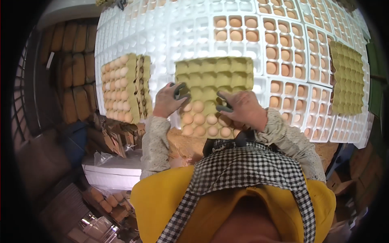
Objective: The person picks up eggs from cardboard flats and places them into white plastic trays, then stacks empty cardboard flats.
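The left hand [167, 100] hangs over the left side of the olive pulp egg tray [214, 77], its thumb and fingers parted in a loose curl; the right hand [245, 107] faces it from the other side, its fingers likewise spread from the thumb. Dark coverings show on the fingers of both, and whether a fingertip touches an egg I cannot tell. The tray lies right in front of the person, its far end over white trays. The work looks partway along: pale brown eggs [199, 118] sit in the nearer pockets, while the farther rows are bare. Beyond, on the right, many white trays [263, 44] are filled with brown eggs, and those toward the left show mostly bare pockets, so a good share seems left. The pulp tray is dimpled, matte and slightly uneven along its edge; its eggs are smooth, varying from cream to tan. Farther out, an egg-laden tray stack [117, 89] stands at the left, and an eggless pulp tray [347, 79] rests at the right.
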`<action>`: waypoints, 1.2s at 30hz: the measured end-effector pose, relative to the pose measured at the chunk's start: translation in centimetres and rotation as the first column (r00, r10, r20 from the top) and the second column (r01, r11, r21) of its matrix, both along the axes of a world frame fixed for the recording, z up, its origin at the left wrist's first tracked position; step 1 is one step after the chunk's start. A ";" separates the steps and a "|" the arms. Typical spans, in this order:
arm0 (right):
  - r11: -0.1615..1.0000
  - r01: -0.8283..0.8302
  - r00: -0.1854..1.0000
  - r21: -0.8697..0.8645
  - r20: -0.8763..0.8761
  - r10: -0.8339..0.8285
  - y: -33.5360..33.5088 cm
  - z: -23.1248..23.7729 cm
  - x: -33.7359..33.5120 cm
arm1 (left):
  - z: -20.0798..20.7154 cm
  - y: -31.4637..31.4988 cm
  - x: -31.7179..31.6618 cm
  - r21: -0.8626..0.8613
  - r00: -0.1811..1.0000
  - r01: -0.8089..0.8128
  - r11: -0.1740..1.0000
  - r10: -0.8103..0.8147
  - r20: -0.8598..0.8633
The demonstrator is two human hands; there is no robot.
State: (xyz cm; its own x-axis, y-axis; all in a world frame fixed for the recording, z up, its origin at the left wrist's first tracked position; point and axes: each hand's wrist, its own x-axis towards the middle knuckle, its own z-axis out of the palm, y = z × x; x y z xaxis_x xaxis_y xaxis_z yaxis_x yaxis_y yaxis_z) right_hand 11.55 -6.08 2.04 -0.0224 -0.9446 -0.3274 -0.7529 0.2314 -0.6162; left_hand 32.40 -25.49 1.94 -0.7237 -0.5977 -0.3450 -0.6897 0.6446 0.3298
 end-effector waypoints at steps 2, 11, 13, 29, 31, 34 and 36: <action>0.998 -0.045 0.998 -0.039 -0.036 0.044 -0.3 0.6 4.3 | 0.0 0.9 1.1 -0.084 0.992 0.115 0.990 -0.110 0.058; 0.984 0.173 0.951 -0.027 0.263 -0.160 -4.2 -0.1 7.5 | -1.4 2.2 5.1 0.037 0.970 0.204 0.978 -0.207 0.126; 0.903 0.424 0.727 -0.066 0.620 -0.295 -1.5 -1.1 4.6 | -2.5 1.6 6.7 -0.086 0.966 0.213 0.973 -0.223 -0.127; 0.744 0.643 0.441 0.181 0.706 -0.553 6.7 1.7 3.0 | 0.9 2.9 2.6 0.219 0.770 0.564 0.797 -0.602 0.209; 0.660 0.724 0.218 0.202 0.841 -0.496 8.1 3.8 2.3 | -0.3 2.0 4.2 0.191 0.887 0.460 0.867 -0.460 -0.049; 0.789 0.609 0.569 0.075 0.652 -0.501 8.4 3.1 1.1 | 0.9 4.9 3.3 0.021 0.816 0.576 0.817 -0.577 0.044; 0.925 0.378 0.920 -0.037 0.126 -0.371 7.2 3.1 2.5 | 0.5 5.5 2.8 -0.075 0.712 0.698 0.712 -0.679 0.178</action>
